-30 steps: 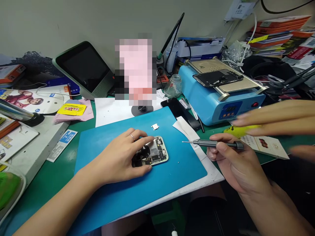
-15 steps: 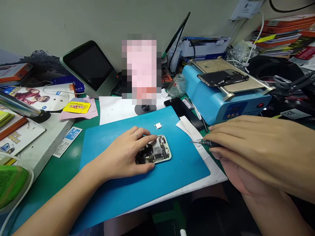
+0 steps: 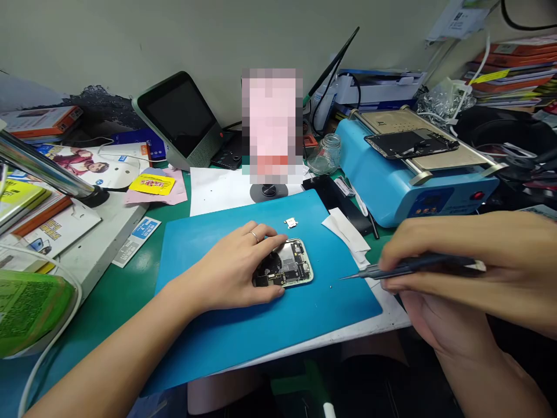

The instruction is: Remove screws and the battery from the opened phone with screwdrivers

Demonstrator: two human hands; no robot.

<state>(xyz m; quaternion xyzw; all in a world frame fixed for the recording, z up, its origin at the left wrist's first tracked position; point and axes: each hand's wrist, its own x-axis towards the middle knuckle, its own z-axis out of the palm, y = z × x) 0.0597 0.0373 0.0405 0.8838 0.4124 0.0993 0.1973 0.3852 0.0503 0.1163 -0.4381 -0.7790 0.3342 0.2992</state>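
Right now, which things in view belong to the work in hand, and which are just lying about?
Likely in use: opened phone under the left hand; slim pointed tool; blue mat.
Seemingly lying about: yellow packet; pink paper; glass jar.

A dark-screened display [image 3: 180, 116] tilts back near the wall [image 3: 195, 40], and a glass jar [image 3: 331, 152] sits just beside a blue machine [image 3: 374, 180]. Toward the left of the green bench [image 3: 100, 310], a yellow packet [image 3: 152, 184] lies on pink paper [image 3: 181, 188]; booklets [image 3: 505, 84] are piled far right.
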